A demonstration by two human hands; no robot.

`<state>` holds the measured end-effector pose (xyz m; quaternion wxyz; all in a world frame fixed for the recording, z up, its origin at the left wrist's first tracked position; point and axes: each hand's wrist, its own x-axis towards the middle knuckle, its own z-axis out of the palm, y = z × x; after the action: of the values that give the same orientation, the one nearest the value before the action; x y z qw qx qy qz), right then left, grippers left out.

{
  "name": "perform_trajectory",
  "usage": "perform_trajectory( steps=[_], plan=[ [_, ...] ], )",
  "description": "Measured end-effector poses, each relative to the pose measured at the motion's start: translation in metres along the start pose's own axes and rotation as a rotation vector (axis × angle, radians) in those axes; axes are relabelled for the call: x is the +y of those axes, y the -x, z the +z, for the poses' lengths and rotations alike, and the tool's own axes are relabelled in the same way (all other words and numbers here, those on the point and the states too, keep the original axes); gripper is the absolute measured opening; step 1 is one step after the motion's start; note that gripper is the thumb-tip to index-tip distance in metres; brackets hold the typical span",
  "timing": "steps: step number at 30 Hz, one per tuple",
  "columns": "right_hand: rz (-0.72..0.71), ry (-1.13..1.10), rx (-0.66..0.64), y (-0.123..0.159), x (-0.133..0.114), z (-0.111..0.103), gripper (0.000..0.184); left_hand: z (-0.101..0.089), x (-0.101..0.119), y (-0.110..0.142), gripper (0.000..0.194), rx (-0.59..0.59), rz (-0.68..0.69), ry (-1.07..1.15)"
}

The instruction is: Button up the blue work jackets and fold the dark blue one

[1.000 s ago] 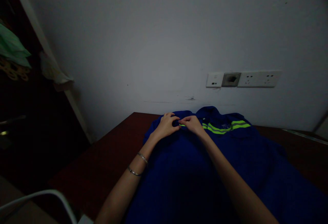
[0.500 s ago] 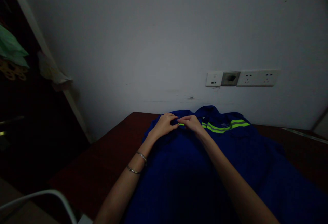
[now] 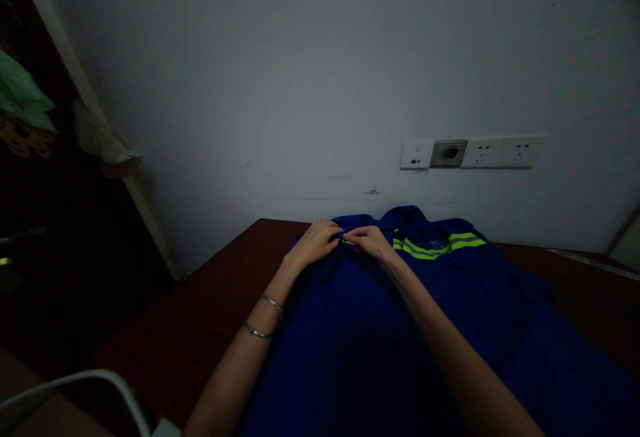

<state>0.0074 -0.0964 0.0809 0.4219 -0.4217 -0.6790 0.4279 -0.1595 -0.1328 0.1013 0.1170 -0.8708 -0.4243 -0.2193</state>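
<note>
1. White cable (image 3: pixel 100 376), one: curving across the lower left corner, beside a pale block (image 3: pixel 167 428) that the lower edge is cutting off.
2. Silver-coloured bracelets (image 3: pixel 258 332), two: encircling the left forearm, sitting apart from each other.
3. Blue work jacket (image 3: pixel 330 330), collared: lying spread on the surface beneath both forearms, its collar end reaching the wall; a yellow-green reflective band (image 3: pixel 425 251) with a grey stripe is crossing the chest, small lettering showing just above it.
4. Surface (image 3: pixel 210 290), dark reddish-brown: carrying the jacket and showing bare along its left side.
5. Right hand (image 3: pixel 373 242): pinching the jacket at the band, thumb and forefinger closing together on the cloth.
6. Left hand (image 3: pixel 316 242): resting on the jacket just beside the right, fingers curling, thumb nearing the forefinger; whether they are clamping cloth, one cannot tell.
7. Wall (image 3: pixel 300 90), pale grey, scuffed: rising behind the surface.
8. Socket plates (image 3: pixel 497 152), white, and a grey plate (image 3: pixel 449 154): forming a row on the wall.
9. Green cloth (image 3: pixel 23 94): hanging at far left, above a door handle (image 3: pixel 23 234).
</note>
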Motion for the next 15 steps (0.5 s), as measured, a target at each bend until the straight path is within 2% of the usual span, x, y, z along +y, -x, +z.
perform_trajectory(
  steps=[10, 15],
  plan=[
    [-0.068, -0.012, -0.043, 0.0014, -0.0014, 0.0009, 0.017, -0.0087, 0.0046, -0.0003, 0.021, -0.032, -0.019, -0.012],
    [-0.045, -0.028, -0.056, 0.0019, -0.0021, -0.0045, 0.014, -0.0101, 0.0059, 0.0005, 0.020, -0.009, -0.027, -0.025]
  ],
)
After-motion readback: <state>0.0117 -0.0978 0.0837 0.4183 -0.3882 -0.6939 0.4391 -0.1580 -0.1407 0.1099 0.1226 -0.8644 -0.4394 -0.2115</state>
